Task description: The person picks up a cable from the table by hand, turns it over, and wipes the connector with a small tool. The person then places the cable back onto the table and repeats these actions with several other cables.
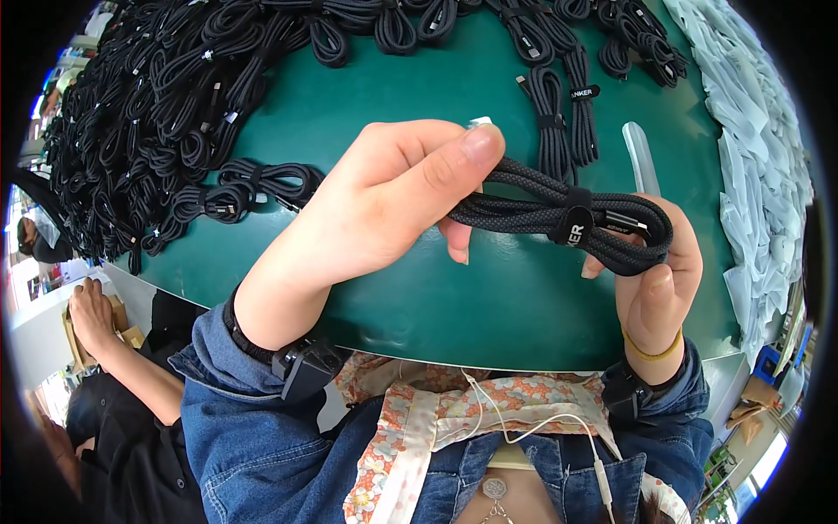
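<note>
A coiled black braided charging cable (524, 210) is stretched between my two hands above the green table. A black strap (573, 223) with pale lettering wraps its middle, and a metal-tipped plug (624, 222) lies along the coil near the right end. My left hand (410, 188) grips the left end, thumb on top. Beside that thumb tip a small white bit shows, too little of it to name. Around the looped right end my right hand (659, 279) is curled, thumb in front and fingers partly hidden behind the coil.
Many bundled black cables (157, 105) are heaped at the left and along the far edge. Two bundles (550, 122) lie beyond my hands. A translucent strip (642, 157) rests near a pile of pale plastic sleeves (759, 157) at right. Another person's hand (92, 314) is at lower left.
</note>
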Demonstrator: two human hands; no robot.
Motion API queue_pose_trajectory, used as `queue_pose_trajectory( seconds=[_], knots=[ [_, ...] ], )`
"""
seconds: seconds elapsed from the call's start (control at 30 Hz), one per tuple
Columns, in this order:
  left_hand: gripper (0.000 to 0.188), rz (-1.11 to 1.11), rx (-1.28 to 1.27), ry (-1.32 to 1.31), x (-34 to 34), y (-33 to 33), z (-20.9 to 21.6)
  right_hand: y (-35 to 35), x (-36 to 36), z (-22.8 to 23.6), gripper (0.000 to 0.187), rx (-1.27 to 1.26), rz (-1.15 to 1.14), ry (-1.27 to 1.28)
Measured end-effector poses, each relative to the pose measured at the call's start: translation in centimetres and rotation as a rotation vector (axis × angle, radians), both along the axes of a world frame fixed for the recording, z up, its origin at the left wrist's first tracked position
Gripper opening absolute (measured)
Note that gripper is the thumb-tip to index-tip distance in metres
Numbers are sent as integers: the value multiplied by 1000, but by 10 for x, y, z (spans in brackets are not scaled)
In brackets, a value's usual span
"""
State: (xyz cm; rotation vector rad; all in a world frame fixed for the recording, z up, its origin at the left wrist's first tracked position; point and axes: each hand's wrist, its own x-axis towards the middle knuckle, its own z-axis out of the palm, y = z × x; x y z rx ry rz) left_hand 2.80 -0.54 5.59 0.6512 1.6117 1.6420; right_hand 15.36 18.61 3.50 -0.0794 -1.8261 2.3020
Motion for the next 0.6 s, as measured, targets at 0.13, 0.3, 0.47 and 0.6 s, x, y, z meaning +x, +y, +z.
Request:
queue_pose_trajectory(
  seconds=[0.13,0.3,0.47,0.6],
  knots=[
    [41,-11,13,13,-1,0,-6,0,-1,5,55,-24,-6,-40],
    [39,-127,-52,-41,-6,-7,4,6,-2,-2,58,89,76,152],
    [31,-296,99,58,-10,-13,-1,8,-4,9,55,107,182,434],
    [45,-517,356,36,-7,-4,-6,2,-3,18,53,145,342,412]
  ],
)
